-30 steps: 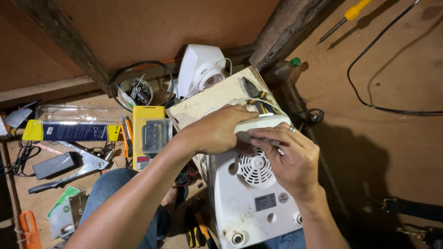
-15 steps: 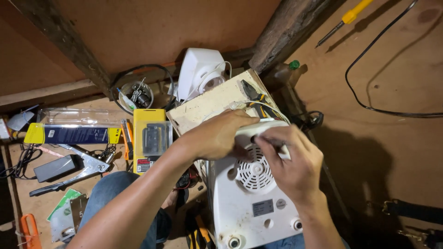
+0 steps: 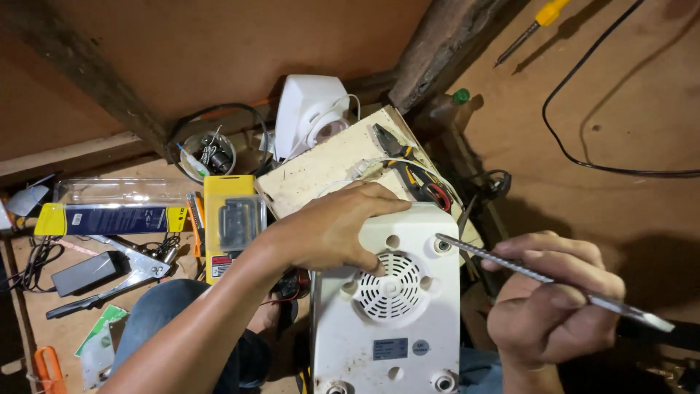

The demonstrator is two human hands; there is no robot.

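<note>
Single head view, looking steeply down, close over workbench (image 3: 219, 44)

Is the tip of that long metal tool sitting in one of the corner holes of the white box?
Yes: the metal tool, held in the right hand, ends at the upper-right corner hole of the white box.

Two bare hands show: the left hand (image 3: 332, 233) and the right hand (image 3: 554, 310). One white plastic appliance casing with a round vent grille (image 3: 386, 306) lies near the middle, and one long metal screwdriver shaft (image 3: 510, 266) crosses it. One pair of pliers with black-and-yellow handles (image 3: 405, 157) sits on one pale wooden board (image 3: 321, 171). One yellow multimeter (image 3: 230, 222) lies to the left, one yellow-handled screwdriver (image 3: 536, 22) far right, one white speaker-shaped housing (image 3: 306, 113) far centre, and one small round tub of screws (image 3: 208, 153) beside it.
</note>
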